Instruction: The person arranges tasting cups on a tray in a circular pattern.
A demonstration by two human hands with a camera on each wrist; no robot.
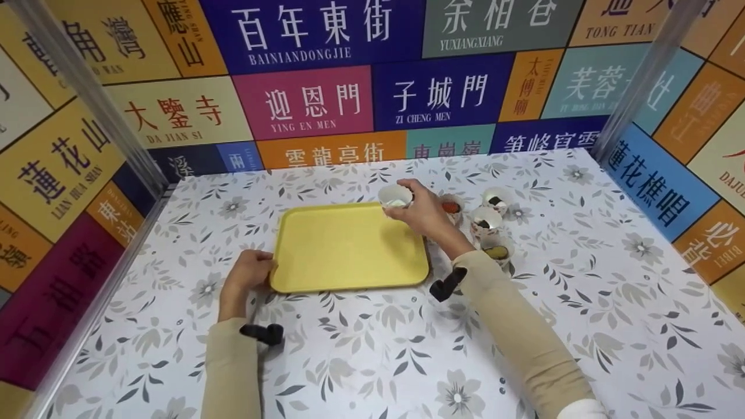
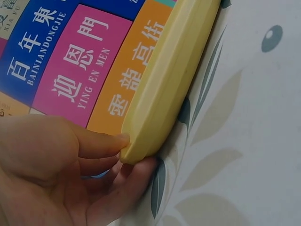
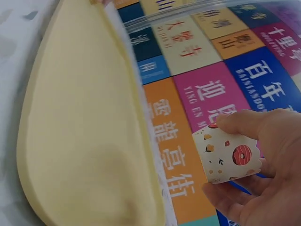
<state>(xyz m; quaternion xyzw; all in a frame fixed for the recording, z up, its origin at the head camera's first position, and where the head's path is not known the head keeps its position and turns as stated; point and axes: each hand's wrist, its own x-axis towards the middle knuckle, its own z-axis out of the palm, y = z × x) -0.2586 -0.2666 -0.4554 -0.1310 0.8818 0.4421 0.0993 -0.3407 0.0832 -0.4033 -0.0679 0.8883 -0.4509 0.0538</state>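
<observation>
Paper-like cup (image 3: 229, 154), probably light and crushable, suits a gentle sidewall hold; right grip (image 1: 424, 210) pinches it, left grip (image 1: 249, 270) pinches the yellow tray (image 1: 343, 250).

I'm viewing a yellow tray (image 1: 349, 244)
On my feed, white cloth (image 1: 361, 349) is spreading under the tray, patterned with grey and beige leaves and flowers; a white cup (image 3: 225, 157) near the tray's far right corner is showing red and orange motifs; beige sleeves (image 1: 518, 326) are flanking the tray; sign panels (image 1: 314, 119) behind it are showing blue, pink, orange, teal.
</observation>
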